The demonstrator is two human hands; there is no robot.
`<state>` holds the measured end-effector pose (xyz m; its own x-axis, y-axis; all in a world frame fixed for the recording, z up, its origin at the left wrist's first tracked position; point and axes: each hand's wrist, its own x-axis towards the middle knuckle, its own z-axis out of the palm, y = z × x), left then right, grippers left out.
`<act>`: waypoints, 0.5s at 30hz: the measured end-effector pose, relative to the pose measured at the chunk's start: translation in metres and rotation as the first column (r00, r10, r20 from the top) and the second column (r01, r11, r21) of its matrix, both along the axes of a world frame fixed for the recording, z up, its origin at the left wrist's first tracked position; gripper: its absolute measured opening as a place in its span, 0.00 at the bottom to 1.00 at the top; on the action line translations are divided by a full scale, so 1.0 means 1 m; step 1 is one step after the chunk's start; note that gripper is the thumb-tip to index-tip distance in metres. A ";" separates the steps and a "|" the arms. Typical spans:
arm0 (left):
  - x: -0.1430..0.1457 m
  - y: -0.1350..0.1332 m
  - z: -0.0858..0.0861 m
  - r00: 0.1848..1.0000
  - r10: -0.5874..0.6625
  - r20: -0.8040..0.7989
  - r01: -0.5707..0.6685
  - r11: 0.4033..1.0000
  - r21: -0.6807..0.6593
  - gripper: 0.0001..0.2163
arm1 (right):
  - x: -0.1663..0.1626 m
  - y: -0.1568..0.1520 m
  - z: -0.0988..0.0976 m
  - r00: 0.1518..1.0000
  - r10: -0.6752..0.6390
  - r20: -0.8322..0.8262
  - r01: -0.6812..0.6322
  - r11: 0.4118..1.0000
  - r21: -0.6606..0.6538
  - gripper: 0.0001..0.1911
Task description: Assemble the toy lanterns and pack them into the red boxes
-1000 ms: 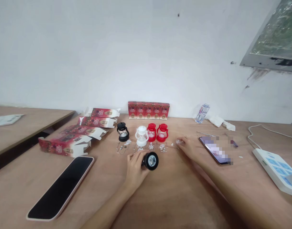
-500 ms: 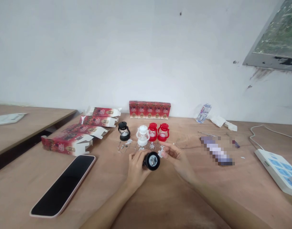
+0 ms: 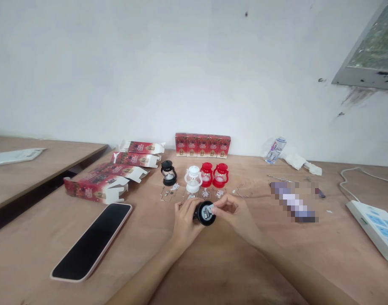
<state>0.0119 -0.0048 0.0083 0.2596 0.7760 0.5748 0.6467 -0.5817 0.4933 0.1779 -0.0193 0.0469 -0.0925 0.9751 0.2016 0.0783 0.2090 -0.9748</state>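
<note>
My left hand [image 3: 186,218] is closed around a small black lantern [image 3: 199,221], its round base turned up toward me. Inside the base's rim is a pale disc with a battery recess. In a pinch, my right hand [image 3: 235,214] has a small white plastic piece [image 3: 210,208] at the right side of that base. Beyond my hands stand a black lantern [image 3: 168,173], a white lantern [image 3: 193,179] and two red lanterns, a left one [image 3: 206,174] and a right one [image 3: 221,175]. Thin wire handles [image 3: 168,195] and small white pieces [image 3: 205,193] lie in front of them.
Several red printed boxes [image 3: 202,145] stand by the wall. Opened red boxes [image 3: 95,182] lie at left, behind a phone [image 3: 92,241]. At right are a clear bottle [image 3: 275,149], crumpled tissue [image 3: 303,164], tweezers [image 3: 279,178], a blurred purple object [image 3: 292,202] and a power strip [image 3: 371,226].
My right hand has brought the white piece from just right of the lantern onto its base. The whole scene has shifted slightly rightward in view.
</note>
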 end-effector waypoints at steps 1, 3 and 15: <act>0.000 0.000 0.000 1.000 -0.003 -0.001 0.003 1.000 -0.001 0.12 | 0.001 0.000 0.000 0.999 -0.003 0.039 0.003 1.000 0.013 0.11; 0.000 0.000 0.000 1.000 -0.006 -0.002 0.006 1.000 0.003 0.12 | 0.003 0.000 0.000 0.992 -0.008 0.128 0.002 0.999 0.044 0.10; 0.000 0.001 -0.001 0.999 -0.034 0.011 0.034 0.999 0.033 0.12 | 0.010 0.006 0.016 0.870 -0.050 0.491 -0.237 0.829 0.506 0.12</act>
